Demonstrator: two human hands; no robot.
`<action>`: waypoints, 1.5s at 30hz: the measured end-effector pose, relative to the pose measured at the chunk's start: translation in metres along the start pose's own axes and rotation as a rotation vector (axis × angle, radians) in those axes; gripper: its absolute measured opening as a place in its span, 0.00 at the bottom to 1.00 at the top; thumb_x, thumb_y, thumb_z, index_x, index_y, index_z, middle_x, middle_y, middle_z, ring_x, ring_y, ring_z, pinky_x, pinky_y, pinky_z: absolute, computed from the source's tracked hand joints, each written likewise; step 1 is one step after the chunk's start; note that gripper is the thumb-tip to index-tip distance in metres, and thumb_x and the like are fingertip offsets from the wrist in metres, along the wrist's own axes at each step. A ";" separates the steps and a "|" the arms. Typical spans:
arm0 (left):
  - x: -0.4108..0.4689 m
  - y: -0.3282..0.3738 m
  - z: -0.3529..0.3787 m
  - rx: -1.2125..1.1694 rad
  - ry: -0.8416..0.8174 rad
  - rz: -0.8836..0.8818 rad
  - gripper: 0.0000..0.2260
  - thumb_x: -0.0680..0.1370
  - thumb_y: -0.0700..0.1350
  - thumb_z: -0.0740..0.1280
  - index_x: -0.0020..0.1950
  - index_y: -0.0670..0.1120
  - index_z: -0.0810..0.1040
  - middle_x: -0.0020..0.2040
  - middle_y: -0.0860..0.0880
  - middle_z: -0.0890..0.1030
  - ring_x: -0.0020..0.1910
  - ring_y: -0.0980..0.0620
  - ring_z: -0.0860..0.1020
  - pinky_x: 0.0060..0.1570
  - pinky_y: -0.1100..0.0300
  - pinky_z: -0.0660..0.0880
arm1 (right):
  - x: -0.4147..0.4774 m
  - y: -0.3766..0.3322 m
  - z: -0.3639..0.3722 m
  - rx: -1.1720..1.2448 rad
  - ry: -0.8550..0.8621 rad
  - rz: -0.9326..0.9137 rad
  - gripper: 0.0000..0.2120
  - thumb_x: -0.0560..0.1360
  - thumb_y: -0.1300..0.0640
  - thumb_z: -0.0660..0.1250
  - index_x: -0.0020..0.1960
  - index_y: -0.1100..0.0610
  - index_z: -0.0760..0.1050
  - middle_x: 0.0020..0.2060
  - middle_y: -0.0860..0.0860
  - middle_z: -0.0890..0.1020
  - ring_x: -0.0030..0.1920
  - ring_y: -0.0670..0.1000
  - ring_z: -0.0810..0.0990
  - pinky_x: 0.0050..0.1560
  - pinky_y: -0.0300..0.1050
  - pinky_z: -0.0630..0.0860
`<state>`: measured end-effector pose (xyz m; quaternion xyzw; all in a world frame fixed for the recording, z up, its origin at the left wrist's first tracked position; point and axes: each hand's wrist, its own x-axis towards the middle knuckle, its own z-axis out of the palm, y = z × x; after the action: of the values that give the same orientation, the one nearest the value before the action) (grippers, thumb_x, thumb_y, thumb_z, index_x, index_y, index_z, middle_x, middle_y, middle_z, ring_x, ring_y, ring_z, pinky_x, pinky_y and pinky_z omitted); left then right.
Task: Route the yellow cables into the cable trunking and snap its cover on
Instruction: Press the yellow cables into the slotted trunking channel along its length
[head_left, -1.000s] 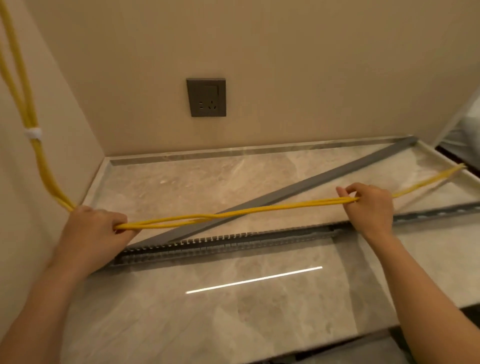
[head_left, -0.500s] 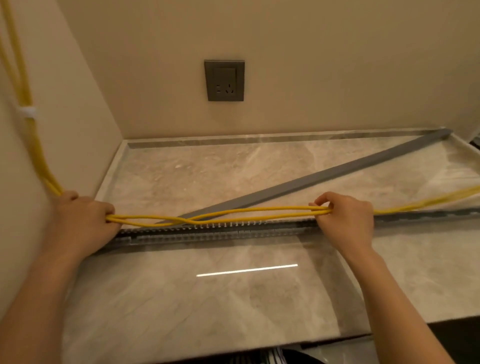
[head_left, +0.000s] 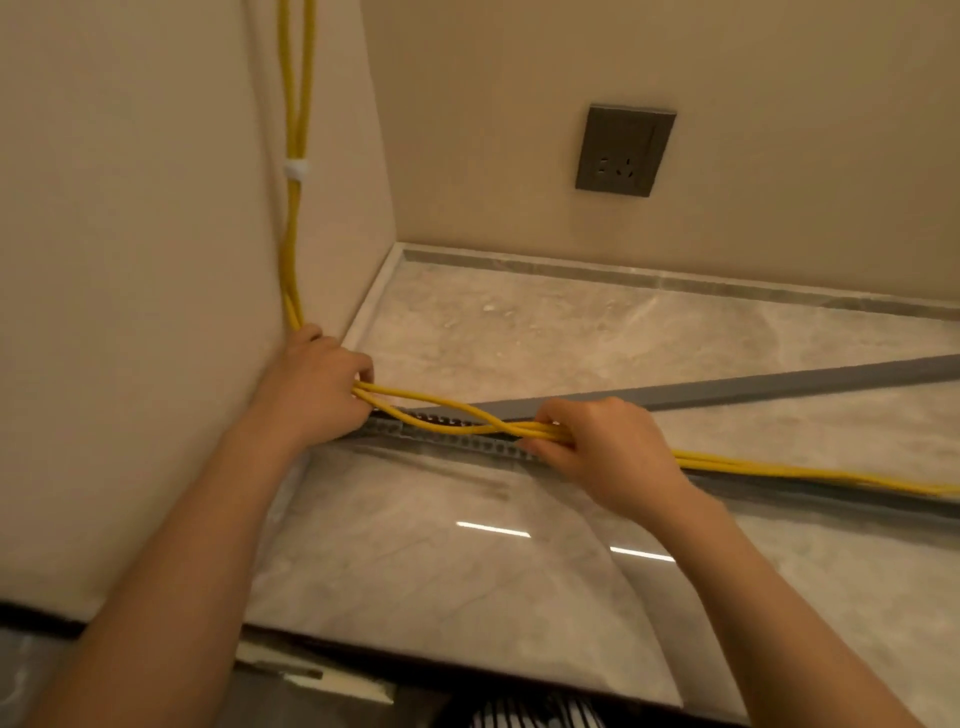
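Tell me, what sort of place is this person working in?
Probably a home or flat interior: a polished stone counter set into a corner of plain beige walls, with a grey wall socket above it.

Both forearms (head_left: 208, 519) reached forward; the left hand (head_left: 311, 387) gripped the yellow cables (head_left: 779, 469) at the left end of the trunking (head_left: 457, 442), the right hand (head_left: 597, 447) pinched them farther along.

Warm, soft light, a little blurry
Two bright white streaks shine on the counter (head_left: 395, 587) near 6 o'clock. Straight lines bend at the edges.
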<state>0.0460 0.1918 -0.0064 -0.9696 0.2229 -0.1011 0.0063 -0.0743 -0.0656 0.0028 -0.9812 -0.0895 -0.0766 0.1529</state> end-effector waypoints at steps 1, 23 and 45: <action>-0.002 -0.003 -0.003 -0.029 -0.026 0.002 0.08 0.64 0.48 0.69 0.42 0.53 0.81 0.35 0.48 0.77 0.47 0.45 0.73 0.55 0.55 0.66 | 0.004 -0.003 0.002 0.023 -0.020 -0.022 0.10 0.73 0.43 0.65 0.43 0.50 0.76 0.34 0.50 0.80 0.39 0.56 0.78 0.32 0.47 0.65; -0.030 -0.018 -0.019 -0.077 0.027 0.209 0.13 0.75 0.52 0.66 0.54 0.47 0.80 0.50 0.48 0.82 0.57 0.49 0.73 0.70 0.56 0.48 | 0.025 0.020 0.030 -0.046 -0.038 -0.109 0.16 0.68 0.46 0.71 0.54 0.46 0.76 0.43 0.48 0.81 0.46 0.54 0.78 0.37 0.46 0.70; -0.024 0.036 0.009 -0.295 0.271 0.185 0.08 0.68 0.38 0.75 0.46 0.40 0.84 0.44 0.43 0.85 0.53 0.41 0.79 0.66 0.45 0.61 | -0.003 0.041 0.015 0.002 0.343 -0.262 0.05 0.67 0.61 0.75 0.43 0.57 0.84 0.35 0.54 0.84 0.33 0.57 0.81 0.26 0.49 0.77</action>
<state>0.0114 0.1696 -0.0223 -0.9130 0.3221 -0.1957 -0.1561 -0.0668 -0.1000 -0.0234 -0.9336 -0.1888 -0.2618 0.1557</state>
